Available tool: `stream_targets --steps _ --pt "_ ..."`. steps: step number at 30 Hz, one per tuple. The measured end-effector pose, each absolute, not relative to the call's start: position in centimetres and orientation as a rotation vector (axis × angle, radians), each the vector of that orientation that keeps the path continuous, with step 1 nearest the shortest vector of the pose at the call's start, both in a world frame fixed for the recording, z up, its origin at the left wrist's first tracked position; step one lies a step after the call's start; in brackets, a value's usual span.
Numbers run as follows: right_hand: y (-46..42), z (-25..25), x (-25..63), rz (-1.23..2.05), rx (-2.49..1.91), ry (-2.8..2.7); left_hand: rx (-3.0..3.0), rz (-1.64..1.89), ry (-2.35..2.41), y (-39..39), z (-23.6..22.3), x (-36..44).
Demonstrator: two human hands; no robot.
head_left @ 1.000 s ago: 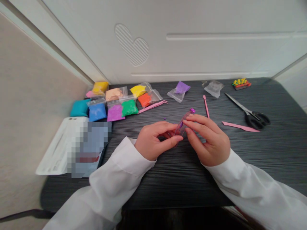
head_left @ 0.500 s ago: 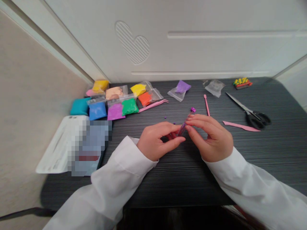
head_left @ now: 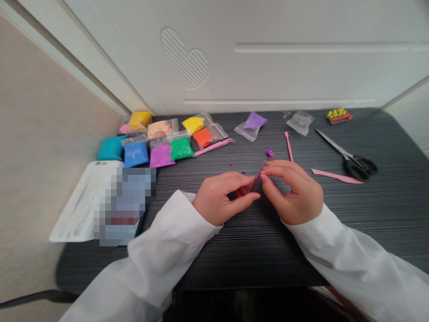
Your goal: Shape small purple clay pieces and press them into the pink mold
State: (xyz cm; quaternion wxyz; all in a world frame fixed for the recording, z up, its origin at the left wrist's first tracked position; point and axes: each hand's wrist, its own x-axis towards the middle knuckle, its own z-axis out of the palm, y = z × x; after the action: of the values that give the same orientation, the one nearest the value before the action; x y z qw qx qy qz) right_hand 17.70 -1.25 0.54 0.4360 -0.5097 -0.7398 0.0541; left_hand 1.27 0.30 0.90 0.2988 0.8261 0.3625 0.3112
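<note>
Between thumb and fingers, my left hand (head_left: pixel 223 197) holds a thin, flat, clear piece (head_left: pixel 255 182) tilted on edge, with purple on its face. What exactly it is I cannot make out. My right hand (head_left: pixel 293 190) is closed in a pinch at the piece's upper right side, fingertips touching the purple on it. Just beyond the fingertips sits a small shiny purple lump (head_left: pixel 270 153); whether it touches the piece is unclear. Two tiny purple bits, a farther crumb (head_left: pixel 231 164) and a nearer crumb (head_left: pixel 243 172), lie on the dark table (head_left: pixel 254 255).
Several bags of coloured clay, including a green bag (head_left: pixel 181 148), crowd the back left beside pink tweezers (head_left: pixel 214 147). A purple clay bag (head_left: pixel 256 120) and clear bag (head_left: pixel 300 122) lie behind. Rightward are black scissors (head_left: pixel 350 156), a pink knife (head_left: pixel 337 176) and a pink stick (head_left: pixel 288 146).
My left hand has shifted very slightly right, and my right hand slightly left. Both keep their grip on the clear piece; the things on the table stay where they were.
</note>
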Motion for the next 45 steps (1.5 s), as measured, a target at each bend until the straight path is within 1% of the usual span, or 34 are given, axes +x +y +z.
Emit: stream_targets --steps 26,45 --pt "-1.34 0.65 17.72 0.186 -1.276 -1.835 2.177 0.862 0.952 0.22 1.11 1.35" --pt "-1.31 0.67 17.76 0.14 -1.255 -1.852 2.19 0.826 0.946 0.17 1.1 1.32"
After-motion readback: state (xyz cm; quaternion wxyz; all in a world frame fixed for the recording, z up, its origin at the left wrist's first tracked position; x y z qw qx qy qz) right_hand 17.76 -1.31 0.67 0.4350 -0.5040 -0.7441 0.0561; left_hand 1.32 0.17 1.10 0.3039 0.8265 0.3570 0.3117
